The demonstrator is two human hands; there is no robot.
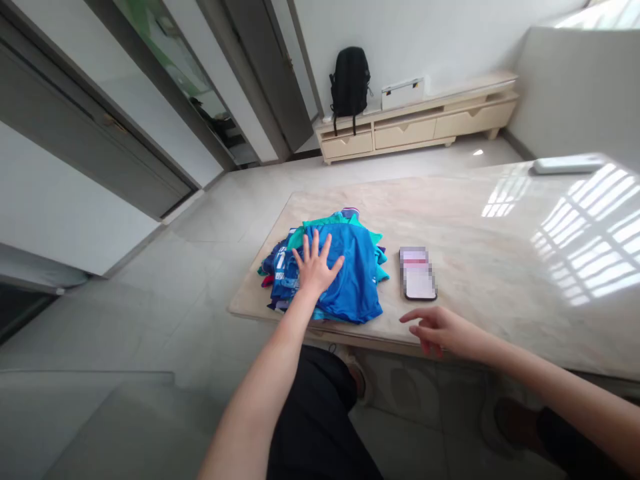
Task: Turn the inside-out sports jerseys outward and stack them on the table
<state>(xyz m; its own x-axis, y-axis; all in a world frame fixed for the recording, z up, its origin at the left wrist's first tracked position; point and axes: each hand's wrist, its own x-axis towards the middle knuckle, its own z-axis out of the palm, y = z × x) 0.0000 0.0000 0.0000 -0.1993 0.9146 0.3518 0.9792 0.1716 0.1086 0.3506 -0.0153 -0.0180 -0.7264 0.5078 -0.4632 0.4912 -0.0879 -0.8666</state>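
A pile of clothes (285,267) in blue, teal and some red lies near the left end of the marble-look table. On top of it is a bright blue garment (353,273), spread fairly flat. My left hand (316,270) rests on this garment with its fingers spread. Over the table's front edge is my right hand (435,330), holding nothing, its index finger stretched out and the others partly bent. It is nearest to a phone (419,273), which lies face up to the right of the pile with its screen lit and blurred out.
The table (465,233) extends to the right, with a long pale object (567,164) at its far edge. Beyond stands a low cabinet (405,133) bearing a black backpack (350,80) and a white box (403,94). My legs are below the front edge.
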